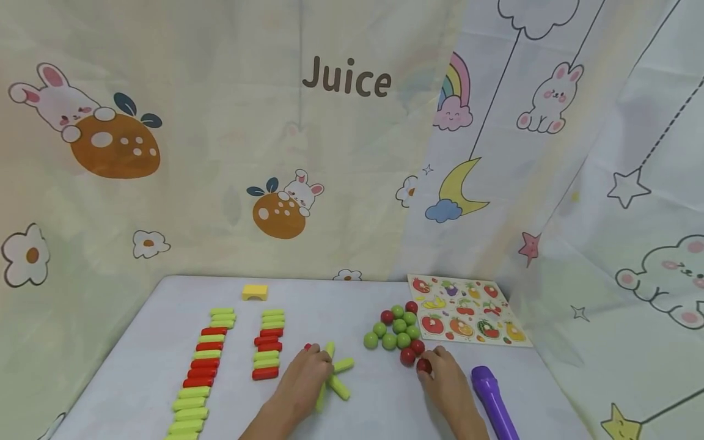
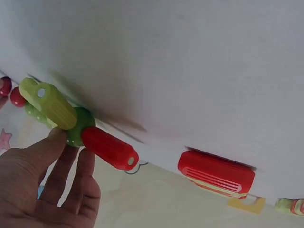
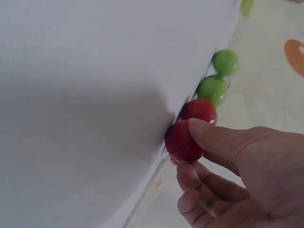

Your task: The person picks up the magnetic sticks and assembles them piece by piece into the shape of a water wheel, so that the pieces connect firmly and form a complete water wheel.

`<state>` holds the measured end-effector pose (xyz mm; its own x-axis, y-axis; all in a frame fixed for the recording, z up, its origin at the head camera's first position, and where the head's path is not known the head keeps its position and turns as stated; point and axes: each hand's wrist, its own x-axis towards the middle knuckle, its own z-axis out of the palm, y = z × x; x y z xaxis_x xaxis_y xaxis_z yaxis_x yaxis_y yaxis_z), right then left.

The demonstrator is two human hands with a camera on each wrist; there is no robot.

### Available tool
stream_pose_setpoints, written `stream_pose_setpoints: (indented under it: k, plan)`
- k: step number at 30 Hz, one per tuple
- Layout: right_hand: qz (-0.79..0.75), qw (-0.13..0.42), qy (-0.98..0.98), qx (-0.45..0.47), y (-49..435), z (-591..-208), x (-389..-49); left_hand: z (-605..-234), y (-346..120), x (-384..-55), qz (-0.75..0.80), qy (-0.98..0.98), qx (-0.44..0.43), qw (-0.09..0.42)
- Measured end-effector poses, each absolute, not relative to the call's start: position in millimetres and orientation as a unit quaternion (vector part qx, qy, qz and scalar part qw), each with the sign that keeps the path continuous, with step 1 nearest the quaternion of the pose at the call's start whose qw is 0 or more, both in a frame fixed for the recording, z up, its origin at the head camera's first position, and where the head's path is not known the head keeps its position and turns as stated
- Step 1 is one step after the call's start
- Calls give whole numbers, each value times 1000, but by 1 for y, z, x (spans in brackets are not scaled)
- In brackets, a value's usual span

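Observation:
In the head view my left hand (image 1: 308,376) is at a cluster of yellow-green sticks (image 1: 339,387) spread out from a centre. The left wrist view shows its thumb and fingers pinching a green ball (image 2: 83,124), from which a red stick (image 2: 110,148) and yellow-green sticks (image 2: 59,107) point outward. Farther right, my right hand (image 1: 447,386) pinches a red ball (image 3: 184,141) between thumb and fingers, low over the table. Beyond it lies a group of green balls (image 1: 399,326) and red balls (image 1: 407,357). The hand partly hides the held ball in the head view.
Two columns of red and yellow-green sticks (image 1: 204,363) (image 1: 266,346) lie at left. A yellow arch block (image 1: 255,292) sits near the back edge. At right are a fruit picture board (image 1: 467,308) and a purple microphone-shaped toy (image 1: 493,400).

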<state>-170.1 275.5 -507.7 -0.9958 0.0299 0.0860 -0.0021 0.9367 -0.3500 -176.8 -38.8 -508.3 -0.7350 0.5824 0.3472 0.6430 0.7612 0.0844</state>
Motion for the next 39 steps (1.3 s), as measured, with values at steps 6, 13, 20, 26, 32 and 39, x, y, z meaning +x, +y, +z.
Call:
stream_pose_setpoints:
  k: [6,13,20,26,32,39]
  plan:
    - [257,1,-965,42,247,-503,-159,-504,-44,-184,-165,-933,-303,106]
    - [343,9,-929,138,210,-511,-170,-505,-46,-189,-182,-929,-303,105]
    - [369,25,-917,150,196,-521,-180,-503,-45,-189,-188,-929,-310,75]
    - [378,24,-913,155,199,-522,-179,-503,-46,-187,-188,-932,-296,95]
    - [329,86,-935,98,234,-510,-183,-506,-35,-183,-115,-955,-219,165]
    - [209,122,-969,50,261,-512,-191,-505,-31,-182,-85,-970,-183,133]
